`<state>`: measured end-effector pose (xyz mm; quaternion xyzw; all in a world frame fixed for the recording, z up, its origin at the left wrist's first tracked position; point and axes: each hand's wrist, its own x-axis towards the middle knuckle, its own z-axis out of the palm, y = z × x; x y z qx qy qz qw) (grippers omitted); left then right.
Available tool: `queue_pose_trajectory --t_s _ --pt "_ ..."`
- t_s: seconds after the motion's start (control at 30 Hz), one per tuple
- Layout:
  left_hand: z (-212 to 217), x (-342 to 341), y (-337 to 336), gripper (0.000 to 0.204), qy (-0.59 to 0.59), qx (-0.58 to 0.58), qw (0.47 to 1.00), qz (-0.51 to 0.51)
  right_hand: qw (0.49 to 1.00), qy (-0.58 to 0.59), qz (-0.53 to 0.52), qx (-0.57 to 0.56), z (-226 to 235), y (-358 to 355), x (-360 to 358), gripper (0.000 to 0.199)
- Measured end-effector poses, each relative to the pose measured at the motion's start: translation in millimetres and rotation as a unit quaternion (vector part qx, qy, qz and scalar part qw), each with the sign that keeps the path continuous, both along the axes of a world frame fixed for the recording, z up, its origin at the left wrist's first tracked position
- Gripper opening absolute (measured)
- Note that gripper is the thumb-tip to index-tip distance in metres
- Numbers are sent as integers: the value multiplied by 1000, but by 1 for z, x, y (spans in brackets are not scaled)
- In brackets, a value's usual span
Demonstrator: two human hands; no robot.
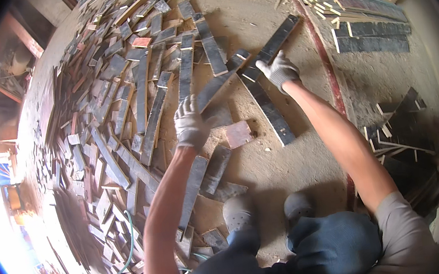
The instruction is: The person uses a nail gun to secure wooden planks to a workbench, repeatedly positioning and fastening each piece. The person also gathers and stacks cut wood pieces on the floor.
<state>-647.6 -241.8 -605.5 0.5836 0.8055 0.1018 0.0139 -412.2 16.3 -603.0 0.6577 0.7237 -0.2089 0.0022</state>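
My left hand (191,125), in a pale work glove, is at the near end of a long dark plank (223,84), its fingers and thumb on either side of it. The plank slants away to the right. My right hand (279,70), in a glove with a grey cuff, grips the near part of another dark plank (277,39) that points up and to the right. Beneath it, a third dark plank (267,111) lies on the floor toward my feet. A short reddish-brown wood block (239,134) lies between my arms.
Loose planks and offcuts (113,103) spread in a heap across the left. Stacked boards (373,35) lie at the far right, beyond a red floor line (324,54). More dark pieces (405,126) are piled nearer. A thin green hose (131,239) runs at lower left.
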Motion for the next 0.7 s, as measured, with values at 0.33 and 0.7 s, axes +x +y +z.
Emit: queue_pose_trajectory --t_s 0.33,0.7 --pt "-2 44 -10 56 -234 37 966 100 966 233 -55 94 -15 -1 6 115" --pt "-25 -57 61 78 -111 -41 961 248 989 -30 143 27 -31 -144 32 115"
